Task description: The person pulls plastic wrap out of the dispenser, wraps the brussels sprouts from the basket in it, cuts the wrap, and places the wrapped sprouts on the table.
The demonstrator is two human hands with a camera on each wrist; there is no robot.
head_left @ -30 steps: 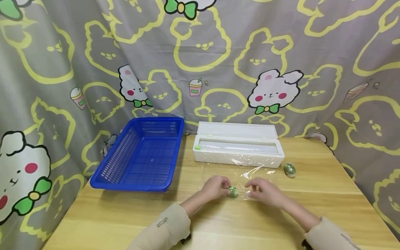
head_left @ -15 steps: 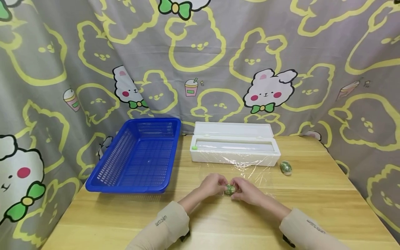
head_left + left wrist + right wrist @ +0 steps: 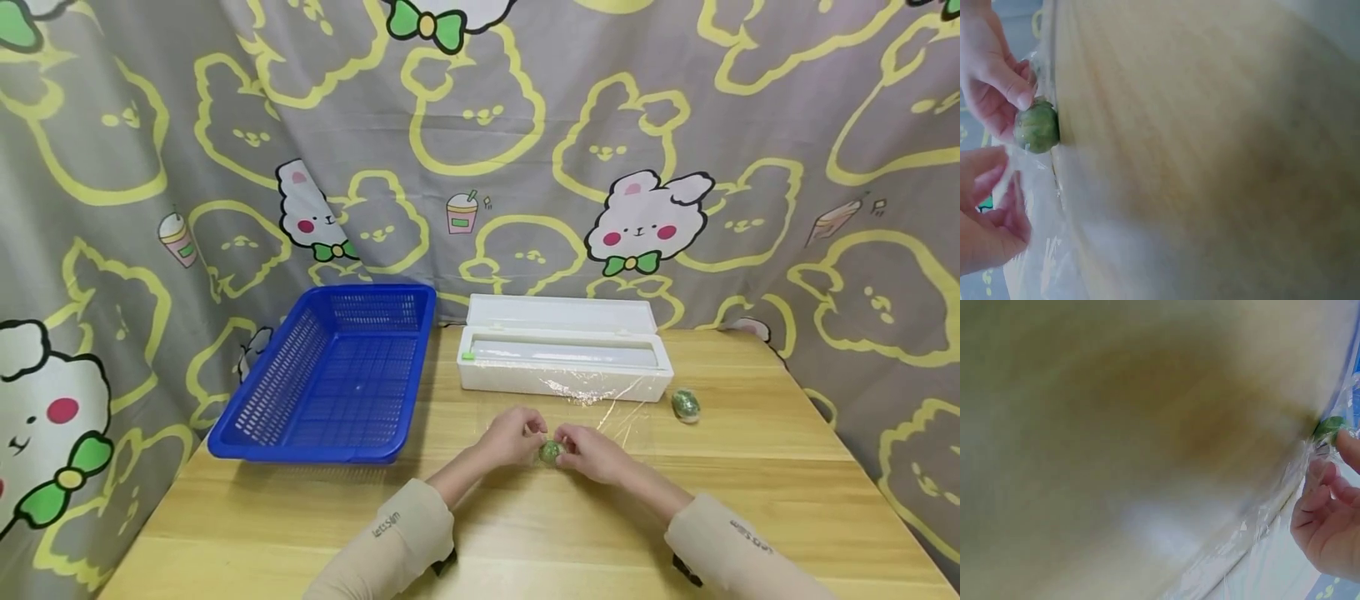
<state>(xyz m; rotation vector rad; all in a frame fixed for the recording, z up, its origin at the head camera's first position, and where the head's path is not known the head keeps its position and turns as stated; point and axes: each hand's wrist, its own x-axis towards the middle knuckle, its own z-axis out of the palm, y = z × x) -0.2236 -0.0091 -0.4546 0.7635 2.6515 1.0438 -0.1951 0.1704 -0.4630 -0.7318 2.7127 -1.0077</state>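
Observation:
A small, round green fruit or vegetable (image 3: 550, 452) sits in clear plastic wrap (image 3: 517, 408) on the table. My right hand (image 3: 596, 454) pinches it through the film, the thumb lying on its side in the left wrist view. Just left of it, my left hand (image 3: 512, 437) has bent fingers among the film. A gap shows between that thumb and fingers in the left wrist view, and I cannot tell whether they grip film. From a white box (image 3: 562, 382), its lid raised, the film stretches toward both hands. A second green piece (image 3: 686, 406), oval and glossy with film, lies right of the box.
A blue perforated plastic basket (image 3: 217, 437) stands at the left of the wooden table (image 3: 540, 542). Inside the white box lies a roll of film, with a green tab (image 3: 468, 356) at its left end. A patterned curtain (image 3: 517, 83) hangs behind the table.
My right hand has come left to the green fruit or vegetable and grips it. My left hand, earlier touching it, has lifted slightly off its side. The whole view has shifted a little.

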